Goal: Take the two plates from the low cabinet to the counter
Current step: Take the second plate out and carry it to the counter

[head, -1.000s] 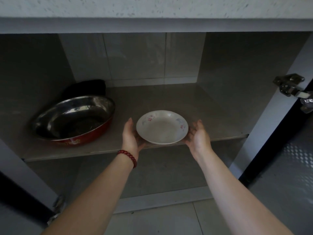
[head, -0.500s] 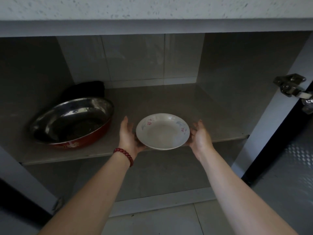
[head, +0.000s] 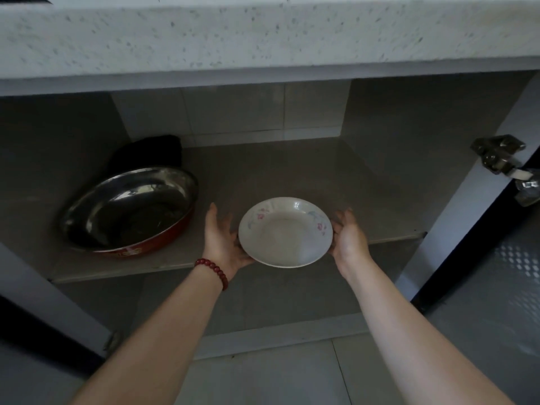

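One plate (head: 285, 232) shows, white w/ small pink flowers. It is held level between both hands at the front edge of the cabinet shelf (head: 292, 171). Its near half overhangs that edge, so it's prob. lifted, not resting. Can't tell if a 2nd plate sits under it.

The left hand (head: 222, 244), w/ a red bead bracelet (head: 213, 268) on the wrist, cups the left rim. Its fingers (head: 214, 219) are straight and point up, palm against the edge. The right hand (head: 349, 238) meets the right rim w/ fingers slightly bent and blurred; whether they wrap under can't be told.

A big metal pan (head: 128, 211), red outside, sits to the left on the same shelf, apart from the plate. The speckled desk (head: 263, 36) runs right above the opening.

Step in hand, I'd say: getting the plate out of the cabinet. Next move: draw it back clear of the desk's front lip, then raise it and set it on top. That needs an even squeeze from both sides, b/c a palm hold on a smooth rim could slip, esp. if 2 are stacked.
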Action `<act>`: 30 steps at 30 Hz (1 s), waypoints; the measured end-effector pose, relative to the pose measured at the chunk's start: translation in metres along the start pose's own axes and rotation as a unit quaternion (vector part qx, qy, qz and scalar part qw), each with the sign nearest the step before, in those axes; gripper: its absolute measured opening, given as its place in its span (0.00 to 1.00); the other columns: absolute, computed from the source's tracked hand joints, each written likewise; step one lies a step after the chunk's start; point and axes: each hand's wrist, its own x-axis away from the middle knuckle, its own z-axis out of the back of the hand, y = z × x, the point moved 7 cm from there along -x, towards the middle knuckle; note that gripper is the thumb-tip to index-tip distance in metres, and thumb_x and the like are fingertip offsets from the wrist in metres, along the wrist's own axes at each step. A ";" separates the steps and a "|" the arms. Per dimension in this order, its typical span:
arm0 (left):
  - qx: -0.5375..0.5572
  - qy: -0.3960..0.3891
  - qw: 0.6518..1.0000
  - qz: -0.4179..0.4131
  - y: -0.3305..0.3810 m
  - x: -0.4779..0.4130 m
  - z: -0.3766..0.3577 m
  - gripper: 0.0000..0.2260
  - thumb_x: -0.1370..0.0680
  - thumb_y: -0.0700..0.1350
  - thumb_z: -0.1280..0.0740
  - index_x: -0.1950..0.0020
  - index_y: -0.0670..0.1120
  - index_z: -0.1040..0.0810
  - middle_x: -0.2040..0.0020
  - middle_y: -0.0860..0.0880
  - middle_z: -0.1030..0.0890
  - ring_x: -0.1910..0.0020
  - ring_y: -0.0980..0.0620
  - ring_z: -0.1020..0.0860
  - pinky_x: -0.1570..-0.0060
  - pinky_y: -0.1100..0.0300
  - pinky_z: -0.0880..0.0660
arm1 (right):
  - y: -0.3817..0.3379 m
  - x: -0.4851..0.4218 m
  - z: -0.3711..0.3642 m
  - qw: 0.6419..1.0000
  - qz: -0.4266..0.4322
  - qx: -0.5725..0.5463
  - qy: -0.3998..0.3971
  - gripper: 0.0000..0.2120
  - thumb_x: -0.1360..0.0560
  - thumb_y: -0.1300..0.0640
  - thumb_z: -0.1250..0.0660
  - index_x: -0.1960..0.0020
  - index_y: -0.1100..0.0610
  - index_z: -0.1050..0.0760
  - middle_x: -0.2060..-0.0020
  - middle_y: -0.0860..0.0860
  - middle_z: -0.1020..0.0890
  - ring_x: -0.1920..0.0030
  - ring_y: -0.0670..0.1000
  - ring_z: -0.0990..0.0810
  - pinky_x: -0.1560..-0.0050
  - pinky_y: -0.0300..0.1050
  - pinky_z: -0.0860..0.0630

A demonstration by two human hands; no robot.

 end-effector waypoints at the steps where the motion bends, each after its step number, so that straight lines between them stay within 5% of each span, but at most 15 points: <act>1: 0.003 0.006 1.000 0.009 0.001 0.007 -0.001 0.36 0.30 0.72 0.48 0.25 0.58 0.44 0.27 0.45 0.35 0.34 0.39 0.31 0.56 0.42 0.26 | -0.003 0.008 0.001 1.000 -0.005 0.000 0.005 0.25 0.21 0.41 0.51 0.29 0.52 0.36 0.37 0.52 0.24 0.42 0.52 0.24 0.39 0.53 0.30; 12: 0.008 0.110 0.987 0.114 0.037 0.143 -0.018 0.34 0.29 0.71 0.49 0.26 0.58 0.42 0.27 0.44 0.34 0.34 0.36 0.32 0.47 0.38 0.29 | -0.067 0.134 0.000 0.990 -0.117 0.034 0.075 0.24 0.20 0.42 0.51 0.29 0.51 0.34 0.31 0.53 0.28 0.44 0.49 0.28 0.43 0.50 0.33; 19: 0.006 0.164 0.977 0.134 0.083 0.241 -0.036 0.32 0.29 0.71 0.49 0.28 0.60 0.38 0.27 0.47 0.34 0.34 0.40 0.31 0.49 0.42 0.28 | -0.130 0.214 -0.025 0.981 -0.166 0.084 0.052 0.25 0.21 0.41 0.52 0.26 0.48 0.39 0.28 0.51 0.32 0.30 0.54 0.33 0.32 0.56 0.38; 26: 0.039 0.207 0.971 0.114 0.135 0.332 -0.068 0.30 0.27 0.69 0.50 0.28 0.59 0.37 0.27 0.48 0.33 0.34 0.42 0.31 0.39 0.37 0.34 | -0.200 0.275 -0.058 0.976 -0.188 0.112 -0.015 0.25 0.21 0.42 0.51 0.26 0.48 0.39 0.28 0.50 0.32 0.35 0.50 0.31 0.41 0.49 0.35; 30: 0.061 0.234 0.967 0.075 0.161 0.382 -0.083 0.29 0.26 0.68 0.50 0.28 0.59 0.36 0.28 0.50 0.34 0.38 0.44 0.30 0.38 0.38 0.35 | -0.232 0.303 -0.077 0.971 -0.187 0.133 -0.061 0.25 0.21 0.42 0.49 0.27 0.48 0.38 0.32 0.47 0.28 0.49 0.44 0.27 0.43 0.47 0.34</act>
